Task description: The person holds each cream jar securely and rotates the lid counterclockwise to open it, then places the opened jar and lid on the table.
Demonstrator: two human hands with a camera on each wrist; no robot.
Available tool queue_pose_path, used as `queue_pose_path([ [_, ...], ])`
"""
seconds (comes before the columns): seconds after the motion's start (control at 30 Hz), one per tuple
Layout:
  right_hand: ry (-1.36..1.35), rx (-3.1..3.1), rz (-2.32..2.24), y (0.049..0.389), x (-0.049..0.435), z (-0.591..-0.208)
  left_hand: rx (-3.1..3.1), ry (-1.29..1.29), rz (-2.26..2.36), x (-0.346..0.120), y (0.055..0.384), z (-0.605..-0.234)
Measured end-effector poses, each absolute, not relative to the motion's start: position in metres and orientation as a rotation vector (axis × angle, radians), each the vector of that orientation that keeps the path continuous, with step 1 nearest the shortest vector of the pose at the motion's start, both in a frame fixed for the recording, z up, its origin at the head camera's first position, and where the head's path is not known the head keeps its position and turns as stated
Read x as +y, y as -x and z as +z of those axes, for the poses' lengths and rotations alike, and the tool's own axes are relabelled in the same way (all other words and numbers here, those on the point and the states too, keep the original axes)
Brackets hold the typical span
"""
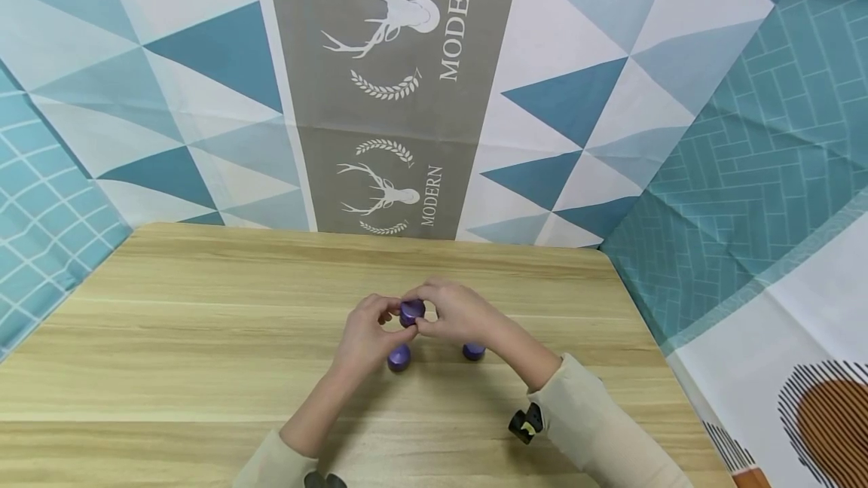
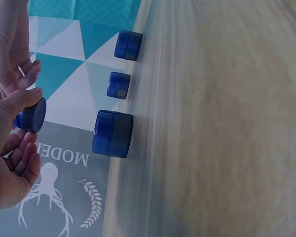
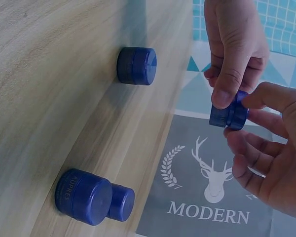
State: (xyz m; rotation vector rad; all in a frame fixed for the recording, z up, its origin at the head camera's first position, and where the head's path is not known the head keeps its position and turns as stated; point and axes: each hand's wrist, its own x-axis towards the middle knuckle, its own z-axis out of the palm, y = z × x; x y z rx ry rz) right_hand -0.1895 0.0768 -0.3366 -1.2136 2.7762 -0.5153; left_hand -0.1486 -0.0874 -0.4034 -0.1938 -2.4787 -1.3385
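A small purple-blue lidded jar (image 1: 411, 312) is held between both hands above the table. My left hand (image 1: 369, 333) pinches it from the left, with the thumb on its lower part (image 3: 219, 117) in the right wrist view. From the other side my right hand (image 1: 457, 312) pinches near the lid (image 3: 239, 114) with thumb and fingers. Three more jars stand on the table in the left wrist view: a large one (image 2: 112, 134), a small one (image 2: 118, 85) and a medium one (image 2: 128, 45). The head view shows only two of these, one jar (image 1: 398, 358) and another (image 1: 474, 351).
The light wood-grain table (image 1: 203, 352) reaches back to a patterned cloth (image 1: 380, 119) with deer heads and triangles. Teal cloth (image 1: 759, 149) hangs along the right side. Small black devices (image 1: 526, 423) are worn at the wrists.
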Motion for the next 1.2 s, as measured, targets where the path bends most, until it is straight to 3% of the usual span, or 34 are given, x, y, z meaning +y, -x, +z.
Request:
queue_pose_path([
  [0.3, 1.111, 2.797, -0.562, 0.1884, 0.0753, -0.3370, -2.492, 0.203, -1.333, -0.0891, 0.1476, -0.4024],
  [1.2, 1.217, 2.744, -0.546, 0.1892, 0.0764, -0.3369, -2.493, 0.209, -1.295, -0.0867, 0.1491, -0.4057],
])
